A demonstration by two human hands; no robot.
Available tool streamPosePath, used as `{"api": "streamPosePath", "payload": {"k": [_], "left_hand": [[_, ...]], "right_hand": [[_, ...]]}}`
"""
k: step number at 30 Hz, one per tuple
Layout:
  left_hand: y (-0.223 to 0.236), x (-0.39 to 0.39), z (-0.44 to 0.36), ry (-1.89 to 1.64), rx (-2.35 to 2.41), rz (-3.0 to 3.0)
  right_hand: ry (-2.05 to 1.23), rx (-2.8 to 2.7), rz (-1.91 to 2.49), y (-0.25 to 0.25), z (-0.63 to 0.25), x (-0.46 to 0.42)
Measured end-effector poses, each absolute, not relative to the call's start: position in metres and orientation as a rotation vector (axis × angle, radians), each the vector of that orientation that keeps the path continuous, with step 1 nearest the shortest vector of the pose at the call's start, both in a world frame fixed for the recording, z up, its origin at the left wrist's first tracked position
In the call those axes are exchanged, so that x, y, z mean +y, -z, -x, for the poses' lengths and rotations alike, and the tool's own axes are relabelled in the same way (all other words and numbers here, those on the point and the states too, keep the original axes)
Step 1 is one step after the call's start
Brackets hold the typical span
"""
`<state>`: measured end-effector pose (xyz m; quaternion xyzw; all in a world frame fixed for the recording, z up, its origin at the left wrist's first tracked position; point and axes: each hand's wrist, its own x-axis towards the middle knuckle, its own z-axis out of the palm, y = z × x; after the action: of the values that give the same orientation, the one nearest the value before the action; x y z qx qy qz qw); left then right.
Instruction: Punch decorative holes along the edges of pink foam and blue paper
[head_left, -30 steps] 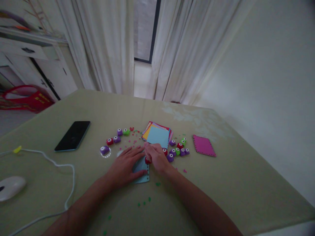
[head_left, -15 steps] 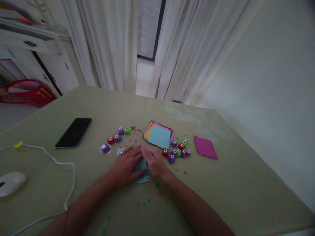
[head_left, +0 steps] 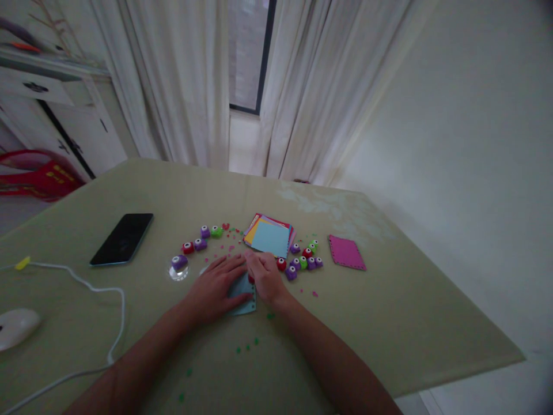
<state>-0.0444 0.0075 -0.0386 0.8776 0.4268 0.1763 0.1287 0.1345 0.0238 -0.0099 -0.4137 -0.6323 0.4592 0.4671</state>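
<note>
Left hand (head_left: 218,283): spread flat on the blue card (head_left: 239,286), thumb reaching toward the holed edge.
Right hand (head_left: 264,278): curled closed over the red piece (head_left: 251,279), thumb uppermost; exact finger grip hidden.
Red piece: at the right edge of the blue card, beneath the right hand and to its left side, so nearer to that hand than to the left; mostly covered, long axis impossible to tell.
Blue card: flat on the surface (head_left: 389,323), largely under the left hand; right edge lined with dark holes and running away from the body.
In the way: left thumb, close to the holes on the body side of the red piece.
Beyond: card stack (head_left: 271,237), near the right hand.
Right side: eyed cluster (head_left: 303,263) near the right hand; pink card (head_left: 347,252) farther out.
Left side: eyed row (head_left: 200,244); purple piece (head_left: 178,263) at a clear disc (head_left: 178,274); phone (head_left: 122,239), cable (head_left: 122,311) and mouse (head_left: 18,328) well apart.
Scraps: green bits (head_left: 247,347) on the body side.
</note>
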Motion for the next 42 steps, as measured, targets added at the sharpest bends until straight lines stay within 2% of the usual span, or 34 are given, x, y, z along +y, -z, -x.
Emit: {"api": "streamPosePath", "payload": {"k": [4, 14, 28, 34, 42], "left_hand": [[0.039, 0.008, 0.045, -0.478, 1.267, -2.538], [0.045, 0.006, 0.048, -0.477, 1.273, -2.546], [0.041, 0.004, 0.047, -0.437, 1.263, -2.588], [0.042, 0.004, 0.045, -0.481, 1.265, -2.580], [0.043, 0.006, 0.042, -0.647, 1.240, -2.562]], "right_hand": [[-0.952, -1.579, 1.002, -0.001, -0.159, 0.017], [-0.298, -2.426, 1.012, 0.013, -0.196, 0.008], [0.052, -2.128, 1.581, 0.014, -0.207, 0.014], [0.040, -2.003, 1.548, 0.010, -0.195, 0.016], [-0.165, -2.315, 1.284, -0.018, -0.104, 0.067]]}}
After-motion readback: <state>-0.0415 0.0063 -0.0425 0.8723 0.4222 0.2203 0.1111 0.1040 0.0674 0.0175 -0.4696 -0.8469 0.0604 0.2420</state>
